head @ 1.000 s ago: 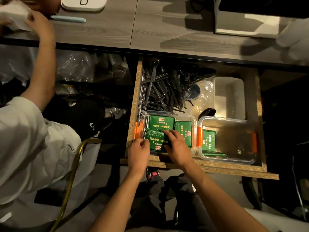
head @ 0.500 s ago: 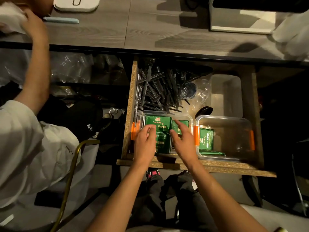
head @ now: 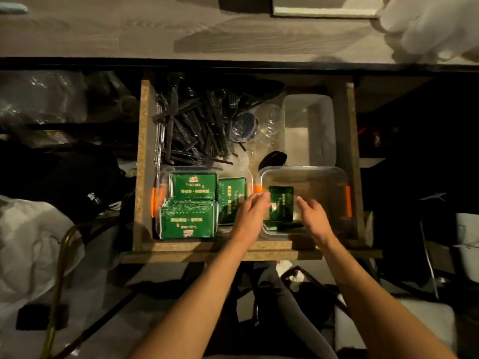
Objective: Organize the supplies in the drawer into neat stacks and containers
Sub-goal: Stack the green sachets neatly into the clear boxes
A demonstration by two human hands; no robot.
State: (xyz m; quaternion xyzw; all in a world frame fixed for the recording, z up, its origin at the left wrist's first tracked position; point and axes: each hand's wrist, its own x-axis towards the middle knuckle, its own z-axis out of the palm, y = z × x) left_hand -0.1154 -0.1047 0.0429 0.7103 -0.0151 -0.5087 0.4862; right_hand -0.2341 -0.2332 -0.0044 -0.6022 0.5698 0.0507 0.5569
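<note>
Both hands have moved from the left box (head: 204,174) over to the right box (head: 334,177) in the drawer (head: 143,161). A green packet (head: 282,203) stands there between the left hand (head: 250,216) and right hand (head: 312,216), both with fingers relaxed and loose.

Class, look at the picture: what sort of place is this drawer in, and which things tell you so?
Probably a food-service or café counter: the drawer holds loose black plastic cutlery, green packets and clear containers.
</note>
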